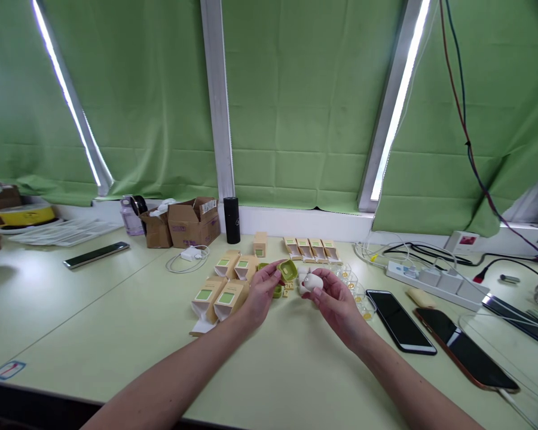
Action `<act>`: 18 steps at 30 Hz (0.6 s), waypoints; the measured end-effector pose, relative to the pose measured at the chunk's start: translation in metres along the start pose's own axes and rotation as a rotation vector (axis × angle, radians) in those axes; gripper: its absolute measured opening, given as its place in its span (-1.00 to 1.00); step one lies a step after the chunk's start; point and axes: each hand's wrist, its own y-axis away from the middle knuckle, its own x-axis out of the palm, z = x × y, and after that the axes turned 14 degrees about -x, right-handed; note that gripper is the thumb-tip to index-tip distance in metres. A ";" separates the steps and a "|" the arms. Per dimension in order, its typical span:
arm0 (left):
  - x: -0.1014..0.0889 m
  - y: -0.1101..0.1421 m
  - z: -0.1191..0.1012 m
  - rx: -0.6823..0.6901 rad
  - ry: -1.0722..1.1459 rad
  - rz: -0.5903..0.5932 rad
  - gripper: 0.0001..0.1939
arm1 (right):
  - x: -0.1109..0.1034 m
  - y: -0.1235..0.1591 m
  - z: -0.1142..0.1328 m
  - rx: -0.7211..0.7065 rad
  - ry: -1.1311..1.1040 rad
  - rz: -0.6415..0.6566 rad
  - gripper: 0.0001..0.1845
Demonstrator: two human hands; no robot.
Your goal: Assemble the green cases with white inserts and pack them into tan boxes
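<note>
Between the thumb and fingers of my left hand (266, 288) is a small green square pot (289, 270), tilted so its hollow inside shows. My right hand (335, 297) grips a small white rounded figure (314, 282), a short way right of the pot. Another white piece (302, 280) sits just behind the figure, partly hidden. Below the pot lie small yellowish pieces (288, 286), too small to name. A second green pot (277, 291) shows beside my left fingers. Clear cups with yellow bits (352, 280) stand behind and right of my right hand.
Open kraft boxes with green labels (208, 291) stand left of my left hand; more kraft boxes (311, 249) line the back. Phones (401, 321) and a power strip (434, 283) with cables lie right. A black bottle (232, 220) and cardboard carton (194, 221) stand at the back.
</note>
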 end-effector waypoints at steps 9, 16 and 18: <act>0.005 0.002 0.001 -0.009 -0.119 -0.011 -0.48 | -0.003 -0.001 -0.002 0.023 0.040 -0.024 -0.46; 0.010 0.004 -0.001 -0.004 -0.158 -0.015 -0.51 | 0.000 -0.003 -0.004 0.000 0.126 -0.097 -0.40; 0.010 0.003 0.000 -0.004 -0.167 -0.033 -0.48 | 0.001 -0.004 -0.004 0.020 0.138 -0.125 -0.39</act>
